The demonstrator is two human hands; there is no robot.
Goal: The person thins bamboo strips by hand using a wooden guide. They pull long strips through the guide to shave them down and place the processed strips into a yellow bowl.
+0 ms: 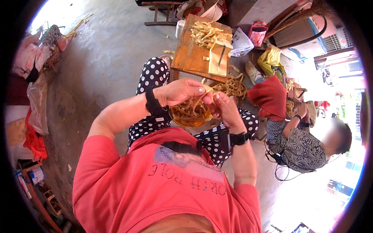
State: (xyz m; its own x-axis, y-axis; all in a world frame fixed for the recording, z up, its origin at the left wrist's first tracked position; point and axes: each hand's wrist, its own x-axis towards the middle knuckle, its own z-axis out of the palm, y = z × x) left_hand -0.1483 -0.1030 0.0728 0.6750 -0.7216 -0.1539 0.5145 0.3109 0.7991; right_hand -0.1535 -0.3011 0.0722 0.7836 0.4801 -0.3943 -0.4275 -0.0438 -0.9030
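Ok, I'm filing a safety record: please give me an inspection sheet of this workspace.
Surface: small wooden table, strip pile at its far end, pale wooden block at its near end.
Job's things: one yellowish strip; brownish strips in a yellow bowl.
Clutter: loose strips on the floor; white plastic bag beside the table.
Hands: left hand and right hand both pinch the yellowish strip.
Cables: black cable looping beside a co-worker.
Surroundings: bright red cloth at far left.
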